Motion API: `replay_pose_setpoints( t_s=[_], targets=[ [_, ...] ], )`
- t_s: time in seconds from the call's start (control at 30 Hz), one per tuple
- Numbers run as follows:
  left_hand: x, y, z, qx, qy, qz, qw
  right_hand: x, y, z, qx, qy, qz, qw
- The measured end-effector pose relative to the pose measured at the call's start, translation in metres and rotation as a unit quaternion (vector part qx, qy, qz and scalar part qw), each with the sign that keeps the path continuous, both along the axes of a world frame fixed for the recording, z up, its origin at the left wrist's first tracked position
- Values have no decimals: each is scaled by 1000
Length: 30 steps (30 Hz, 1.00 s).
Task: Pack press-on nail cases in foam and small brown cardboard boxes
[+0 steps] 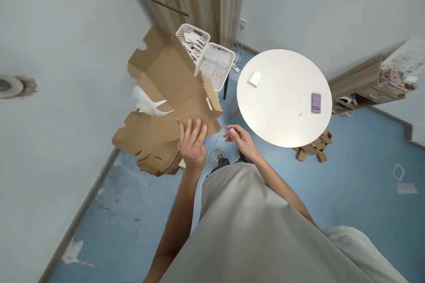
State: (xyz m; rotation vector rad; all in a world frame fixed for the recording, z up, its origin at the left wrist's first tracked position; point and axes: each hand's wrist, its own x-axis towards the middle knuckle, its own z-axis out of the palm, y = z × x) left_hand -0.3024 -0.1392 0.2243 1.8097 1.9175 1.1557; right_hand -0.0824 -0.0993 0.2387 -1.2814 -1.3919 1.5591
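My left hand (pixel 193 145) lies on the near edge of an unfolded brown cardboard box (pixel 172 68), fingers stretched out and slightly apart. The flat box has cut flaps and fold lines, and its outline is a little blurred. More folded-out cardboard (pixel 146 135) sits below it by the left wall, with white sheet material (pixel 146 101) showing between the layers. What supports this pile is hidden. My right hand (pixel 243 140) hangs in the air to the right of the cardboard, fingers loosely bent and apart, holding nothing.
A round white table (pixel 282 119) stands to the right, bearing a small white object (pixel 254 79) and a phone-like item (pixel 316 103). Two white baskets (pixel 215 66) stand before a wooden cabinet (pixel 229 4). Cardboard pieces (pixel 315 147) lie on the floor under the table.
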Motion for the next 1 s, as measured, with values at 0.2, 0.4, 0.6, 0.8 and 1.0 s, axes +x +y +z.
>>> replay_pose_setpoints(
  t_s=[0.2, 0.4, 0.6, 0.8, 1.0],
  targets=[
    [83, 50, -19, 12, 16, -216, 976, 79, 13, 1, 47, 11, -156, 987],
    [166, 96, -64, 50, 82, -349, 932, 165, 37, -24, 26, 16, -252, 967],
    [251, 145, -100, -5, 129, -422, 897, 251, 63, -66, -14, 29, -322, 946],
    [313, 183, -134, -116, 169, -474, 856, 311, 76, -127, -92, 13, -366, 926],
    [342, 200, -175, -233, 205, -499, 809, 337, 91, -180, -230, -6, -397, 889]
  ],
)
